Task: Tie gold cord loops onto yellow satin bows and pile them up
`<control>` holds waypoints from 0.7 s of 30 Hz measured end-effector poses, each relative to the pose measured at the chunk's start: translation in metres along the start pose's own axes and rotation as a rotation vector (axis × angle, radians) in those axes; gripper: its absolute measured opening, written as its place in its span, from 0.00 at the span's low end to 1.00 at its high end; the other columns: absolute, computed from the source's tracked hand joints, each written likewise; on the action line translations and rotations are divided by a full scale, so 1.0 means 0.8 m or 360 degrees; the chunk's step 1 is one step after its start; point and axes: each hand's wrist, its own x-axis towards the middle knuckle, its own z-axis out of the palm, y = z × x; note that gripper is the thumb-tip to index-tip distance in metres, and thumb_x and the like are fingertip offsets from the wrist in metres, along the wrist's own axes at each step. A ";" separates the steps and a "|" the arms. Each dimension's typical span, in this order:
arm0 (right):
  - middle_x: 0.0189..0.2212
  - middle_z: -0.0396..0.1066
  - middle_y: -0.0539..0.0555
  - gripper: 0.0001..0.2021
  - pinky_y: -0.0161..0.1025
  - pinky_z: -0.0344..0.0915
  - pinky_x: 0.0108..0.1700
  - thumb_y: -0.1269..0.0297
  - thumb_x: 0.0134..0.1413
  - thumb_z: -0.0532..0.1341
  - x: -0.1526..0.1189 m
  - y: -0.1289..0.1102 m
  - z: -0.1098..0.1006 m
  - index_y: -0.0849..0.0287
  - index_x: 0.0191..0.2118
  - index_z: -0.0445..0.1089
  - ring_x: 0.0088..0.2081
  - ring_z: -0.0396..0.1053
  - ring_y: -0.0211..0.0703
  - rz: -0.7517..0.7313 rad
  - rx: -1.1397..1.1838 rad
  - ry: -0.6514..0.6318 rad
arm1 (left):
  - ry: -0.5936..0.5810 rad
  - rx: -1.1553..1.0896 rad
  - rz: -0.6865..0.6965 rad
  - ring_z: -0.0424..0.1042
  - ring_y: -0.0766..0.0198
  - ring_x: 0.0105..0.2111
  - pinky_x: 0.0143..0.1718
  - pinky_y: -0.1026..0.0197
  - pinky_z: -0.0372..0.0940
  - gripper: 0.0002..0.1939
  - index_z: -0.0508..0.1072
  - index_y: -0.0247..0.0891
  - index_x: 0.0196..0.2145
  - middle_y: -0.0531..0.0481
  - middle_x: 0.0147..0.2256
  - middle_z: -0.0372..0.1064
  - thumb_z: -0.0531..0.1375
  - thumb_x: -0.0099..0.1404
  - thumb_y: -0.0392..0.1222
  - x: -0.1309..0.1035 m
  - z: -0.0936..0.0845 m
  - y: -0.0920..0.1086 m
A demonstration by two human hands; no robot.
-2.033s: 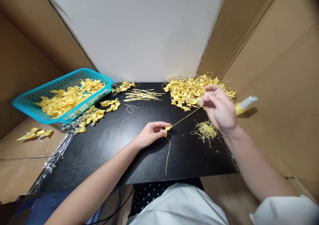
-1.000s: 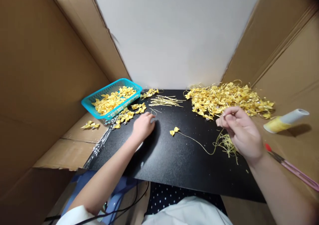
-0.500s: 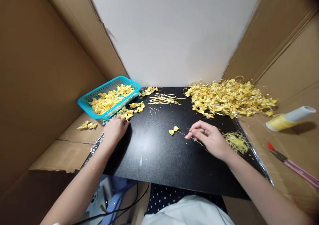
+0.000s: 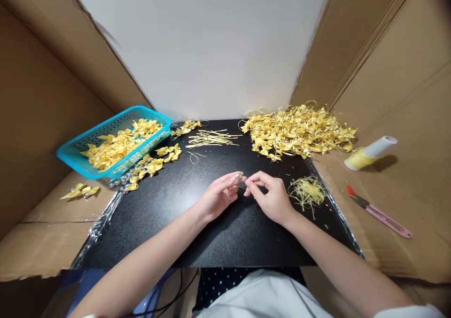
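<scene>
My left hand (image 4: 220, 197) is over the middle of the black table, pinching a small silver ball (image 4: 238, 175), a bell or a bead, at its fingertips. Close by on the right, my right hand (image 4: 269, 196) has thumb and fingers pressed together on a thin cord (image 4: 242, 187), which spans the short gap between the hands. The yellow bow that hung on this cord is hidden now. Yellow ribbon bows (image 4: 153, 166) and more silver balls (image 4: 121, 181) lie at the table's left edge.
A turquoise basket (image 4: 79, 144) of yellow bows stands at left. Cut cords (image 4: 213, 138) lie at the back. Far right are a heap of corded bows (image 4: 301, 130), thread scraps (image 4: 308, 191), a yellow-wound tube (image 4: 369, 153) and pink-handled snips (image 4: 384, 217). Cardboard walls (image 4: 391, 83) flank the table.
My left hand has come from the bows by the basket to the middle, with a silver ball. My right hand has shifted left to meet it. The camera view has turned slightly.
</scene>
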 end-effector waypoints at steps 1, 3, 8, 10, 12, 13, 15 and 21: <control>0.21 0.74 0.50 0.07 0.34 0.67 0.32 0.66 0.59 0.57 0.000 0.000 -0.001 0.57 0.29 0.66 0.24 0.74 0.39 0.0000 -0.0020 0.0001 | 0.0000 -0.0001 0.0001 0.57 0.78 0.22 0.24 0.72 0.54 0.15 0.78 0.36 0.35 0.49 0.37 0.74 0.72 0.49 0.42 0.000 0.000 -0.001; 0.21 0.74 0.49 0.07 0.34 0.67 0.31 0.66 0.59 0.57 0.000 0.001 -0.001 0.57 0.29 0.66 0.24 0.74 0.38 -0.0002 -0.0054 0.0004 | 0.0009 -0.0003 0.0006 0.57 0.78 0.22 0.23 0.72 0.54 0.16 0.78 0.36 0.35 0.49 0.37 0.74 0.72 0.49 0.42 0.000 0.001 -0.003; 0.20 0.73 0.48 0.06 0.34 0.66 0.31 0.67 0.58 0.56 0.000 0.002 -0.002 0.57 0.29 0.66 0.23 0.73 0.38 0.0002 -0.0119 -0.0001 | 0.0068 0.0049 0.0050 0.56 0.79 0.21 0.24 0.72 0.54 0.17 0.79 0.37 0.35 0.49 0.37 0.75 0.73 0.47 0.44 0.001 0.001 -0.008; 0.20 0.73 0.48 0.07 0.34 0.66 0.31 0.67 0.58 0.56 0.000 0.003 -0.002 0.56 0.29 0.66 0.22 0.72 0.38 0.0003 -0.0146 -0.0005 | 0.0107 0.0133 0.0118 0.57 0.79 0.22 0.25 0.70 0.55 0.18 0.79 0.37 0.34 0.49 0.36 0.76 0.74 0.46 0.45 0.002 0.001 -0.010; 0.20 0.72 0.48 0.07 0.34 0.66 0.31 0.67 0.59 0.56 -0.001 0.004 -0.001 0.56 0.29 0.65 0.22 0.72 0.38 0.0002 -0.0163 0.0000 | 0.0137 0.0226 0.0201 0.59 0.77 0.22 0.25 0.69 0.56 0.18 0.79 0.37 0.33 0.48 0.35 0.77 0.74 0.45 0.46 0.004 0.001 -0.013; 0.20 0.72 0.48 0.07 0.35 0.66 0.31 0.67 0.59 0.56 -0.001 0.005 0.000 0.56 0.29 0.65 0.22 0.72 0.38 0.0001 -0.0163 0.0004 | 0.0151 0.0262 0.0237 0.60 0.77 0.23 0.25 0.69 0.56 0.18 0.80 0.36 0.33 0.49 0.34 0.77 0.74 0.45 0.46 0.004 0.001 -0.015; 0.20 0.72 0.48 0.07 0.35 0.66 0.32 0.66 0.59 0.56 -0.003 0.006 0.002 0.56 0.29 0.65 0.23 0.72 0.38 0.0007 -0.0146 0.0005 | 0.0172 0.0300 0.0278 0.62 0.76 0.23 0.25 0.69 0.55 0.19 0.80 0.36 0.33 0.50 0.32 0.76 0.75 0.43 0.46 0.005 0.002 -0.018; 0.23 0.73 0.50 0.07 0.35 0.67 0.32 0.64 0.60 0.57 -0.009 0.008 0.004 0.57 0.30 0.65 0.25 0.73 0.38 0.0067 0.0084 -0.0036 | 0.0107 0.0288 0.0347 0.69 0.70 0.27 0.32 0.65 0.63 0.20 0.79 0.38 0.33 0.52 0.28 0.75 0.76 0.40 0.45 0.006 0.000 -0.028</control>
